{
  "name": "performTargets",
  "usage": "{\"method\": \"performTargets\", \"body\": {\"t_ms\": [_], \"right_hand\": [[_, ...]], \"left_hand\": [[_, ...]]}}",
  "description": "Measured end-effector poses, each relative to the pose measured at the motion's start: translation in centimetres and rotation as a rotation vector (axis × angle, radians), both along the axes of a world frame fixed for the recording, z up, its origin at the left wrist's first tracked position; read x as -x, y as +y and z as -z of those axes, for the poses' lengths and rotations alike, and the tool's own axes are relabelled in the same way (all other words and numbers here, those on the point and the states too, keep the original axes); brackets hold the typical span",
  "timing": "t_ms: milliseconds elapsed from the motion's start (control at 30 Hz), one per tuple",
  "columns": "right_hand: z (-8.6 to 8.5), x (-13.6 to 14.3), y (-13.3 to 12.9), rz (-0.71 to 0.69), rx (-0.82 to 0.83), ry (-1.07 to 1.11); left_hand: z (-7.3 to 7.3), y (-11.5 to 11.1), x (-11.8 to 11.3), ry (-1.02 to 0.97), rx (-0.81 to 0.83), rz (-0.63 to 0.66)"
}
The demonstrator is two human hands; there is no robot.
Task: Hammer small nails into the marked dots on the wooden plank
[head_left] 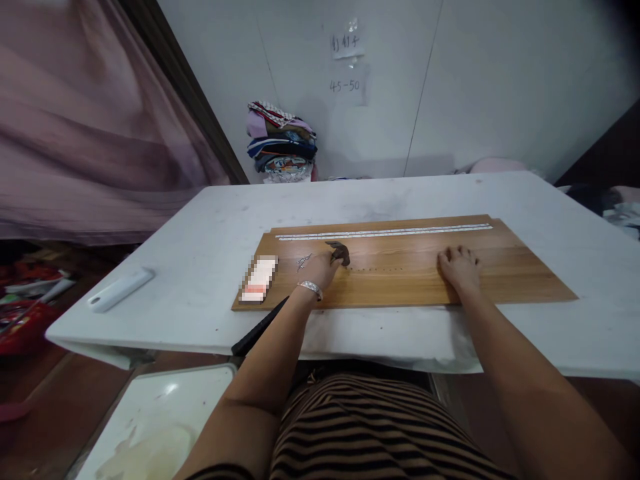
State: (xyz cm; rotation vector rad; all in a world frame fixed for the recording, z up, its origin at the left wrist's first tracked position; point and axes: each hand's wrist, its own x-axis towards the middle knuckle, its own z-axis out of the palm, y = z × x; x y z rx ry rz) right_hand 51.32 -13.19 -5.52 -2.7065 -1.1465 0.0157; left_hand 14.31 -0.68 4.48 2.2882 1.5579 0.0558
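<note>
A brown wooden board point(400, 293) lies on the white table. My left hand point(320, 272), with a silver bracelet at its wrist, is over the board's left part, right at the hammer's metal head point(340, 253). The hammer's black handle point(260, 328) sticks out below my left forearm. Whether the fingers grip the hammer is hidden. Several loose nails point(303, 261) lie just left of this hand. A row of small nails point(377, 269) runs to the right of the hammer head. My right hand point(460, 268) rests on the board's right part, fingers spread, holding nothing.
A white measuring strip point(385, 233) lies along the board's far edge. A blurred phone-like item point(259, 279) sits at its left end. On the white table point(200, 227) there is a white-handled object point(121, 290) at the left. Folded cloths point(283, 143) are stacked by the wall.
</note>
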Motion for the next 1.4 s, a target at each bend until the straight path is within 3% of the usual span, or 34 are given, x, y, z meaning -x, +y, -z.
{"method": "performTargets", "body": {"t_ms": [267,633,900,1200,1400], "right_hand": [[0.0,-0.1,0.0,-0.007,-0.006,-0.013],[-0.2,0.3,-0.1,0.005,0.011,-0.014],[-0.3,0.2,0.0,-0.002,-0.02,-0.009],[-0.1,-0.1,0.0,-0.01,-0.012,0.003],[0.0,-0.1,0.1,0.0,-0.001,-0.003]], "left_hand": [[0.7,-0.2,-0.3,0.046,-0.061,0.046],[-0.5,-0.4,-0.2,0.032,0.013,-0.017],[0.5,-0.4,-0.2,0.016,-0.036,0.028],[0.1,-0.2,0.1,0.013,-0.014,-0.014],[0.6,-0.2,0.0,0.017,-0.041,0.01]]}}
